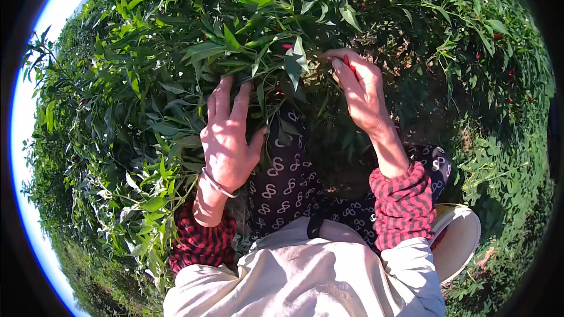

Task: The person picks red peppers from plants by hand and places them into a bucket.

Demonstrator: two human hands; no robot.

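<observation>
My left hand (228, 144) lies spread on the leaves of a pepper plant (202, 53), its fingers apart and their tips partly among the foliage. A bangle circles that wrist. To the right, my right hand (365, 91) is closed, thumb against fingers, with a small red chili pepper (347, 61) showing between them. Another red chili (286, 46) hangs among the leaves between my two hands, partly covered by a drooping leaf (298, 53).
A white bucket (464, 240) stands tilted beside my right forearm, with something red inside, mostly hidden. Dense pepper plants (482, 17) with scattered red chilies surround me. My legs in dark patterned trousers (288, 182) are below my hands.
</observation>
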